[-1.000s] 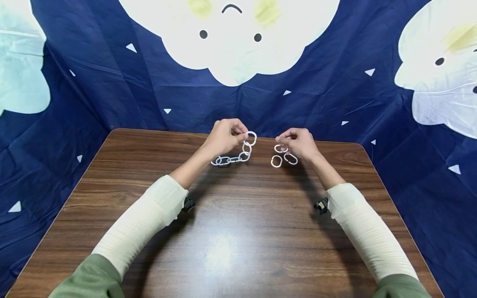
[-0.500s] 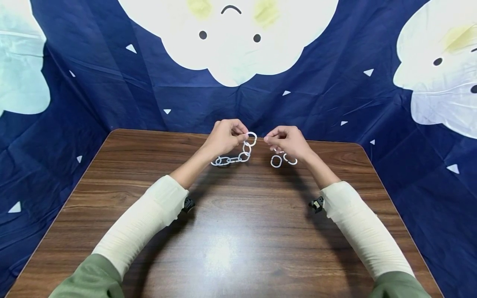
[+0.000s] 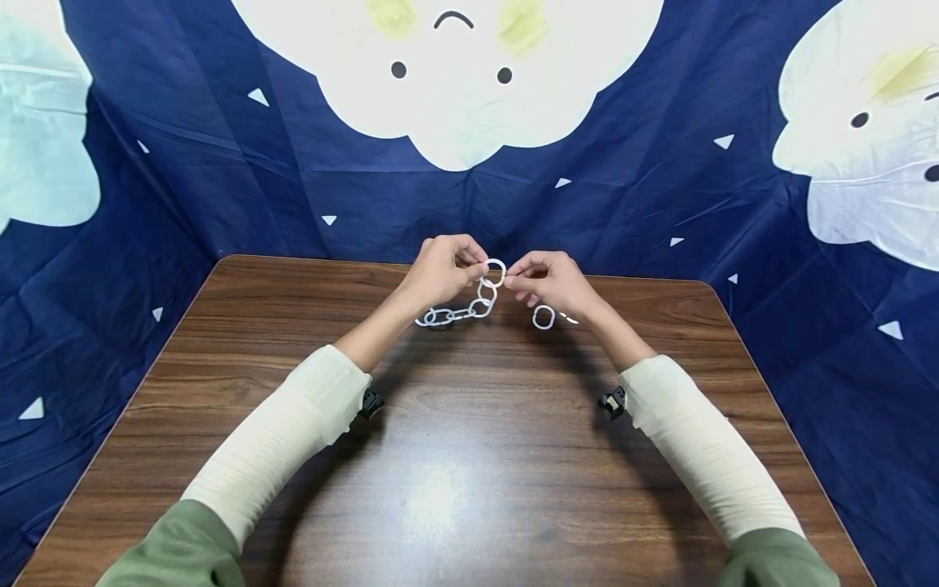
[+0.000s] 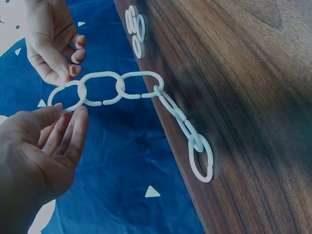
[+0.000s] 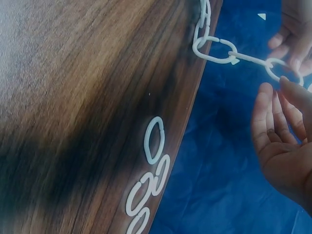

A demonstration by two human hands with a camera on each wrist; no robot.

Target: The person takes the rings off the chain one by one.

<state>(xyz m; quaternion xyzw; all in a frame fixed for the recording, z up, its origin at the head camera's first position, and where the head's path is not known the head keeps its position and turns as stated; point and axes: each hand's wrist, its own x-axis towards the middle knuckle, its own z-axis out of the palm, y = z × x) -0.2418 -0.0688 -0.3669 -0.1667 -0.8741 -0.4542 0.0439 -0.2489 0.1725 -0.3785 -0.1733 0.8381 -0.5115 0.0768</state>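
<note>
Near the far edge of the wooden table point(image 3: 469, 424), 6 links stand joined as 1 white chain point(image 4: 120, 87), its lower end resting on the surface, while about 4 loose links point(image 5: 147, 144) lie unjoined below my right hand point(image 3: 550, 281). My left hand point(image 3: 443, 269) pinches the chain's raised end link point(image 3: 504, 271) between thumb and fingers; my right thumb and fingertips gather at its other side, but the view is too poor to tell whether they pinch it. No container noted: the loose links lie directly on the wooden table.
</note>
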